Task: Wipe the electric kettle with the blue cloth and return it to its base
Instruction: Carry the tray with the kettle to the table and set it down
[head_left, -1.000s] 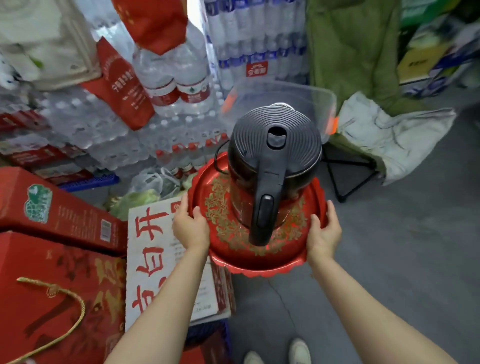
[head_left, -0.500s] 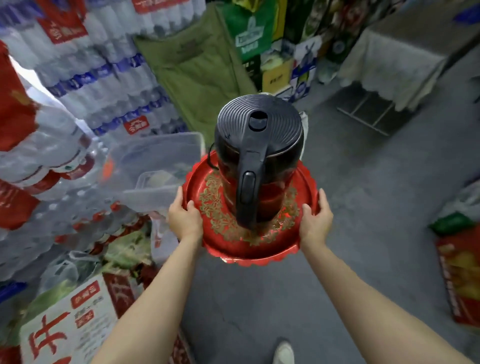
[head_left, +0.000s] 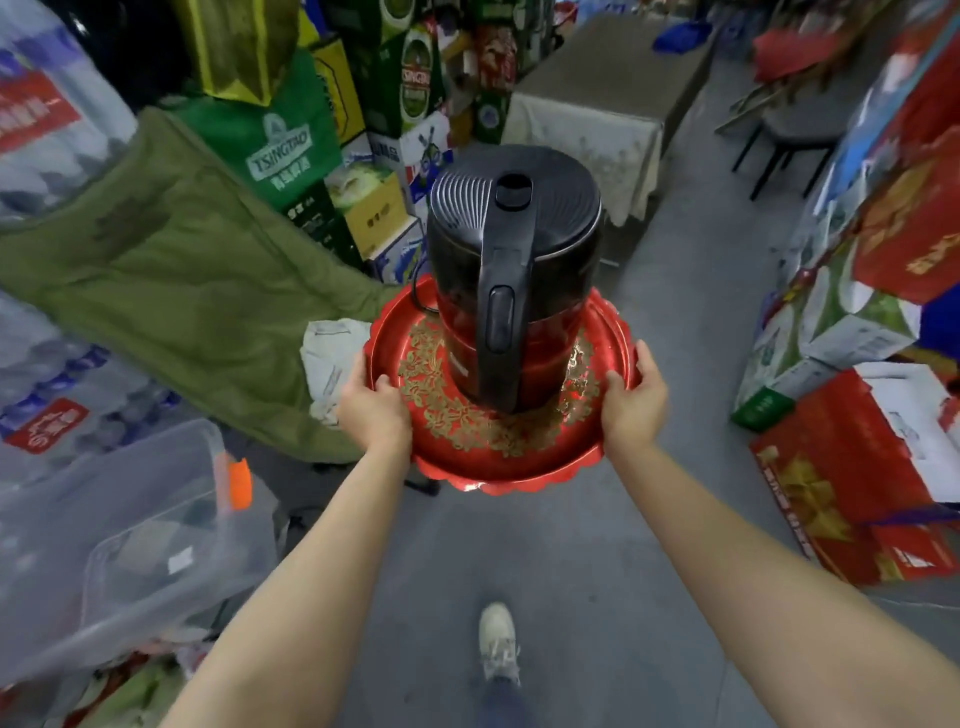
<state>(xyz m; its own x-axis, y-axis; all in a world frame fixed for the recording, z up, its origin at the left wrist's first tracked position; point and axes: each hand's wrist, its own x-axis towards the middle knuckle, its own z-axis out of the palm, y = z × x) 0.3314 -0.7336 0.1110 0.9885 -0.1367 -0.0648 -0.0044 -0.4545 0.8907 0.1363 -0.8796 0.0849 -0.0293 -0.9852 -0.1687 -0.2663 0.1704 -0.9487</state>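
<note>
A: From the head view, what looked risky?

B: The tall black plastic electric kettle (head_left: 511, 275) stood loose on a round red metal tray with gold flower print (head_left: 498, 431), carried at chest height above the grey floor (head_left: 571, 561). A tilt or a stumble between the stacked boxes could have toppled it, I'd judge.

A: And the grip?

B: The left hand (head_left: 375, 410) and the right hand (head_left: 632, 397) each clasped the tray's rim, thumbs inside.

A: The kettle itself?

B: Upright, ribbed lid closed, handle towards the person, cord trailing behind. I saw no blue cloth.
</note>
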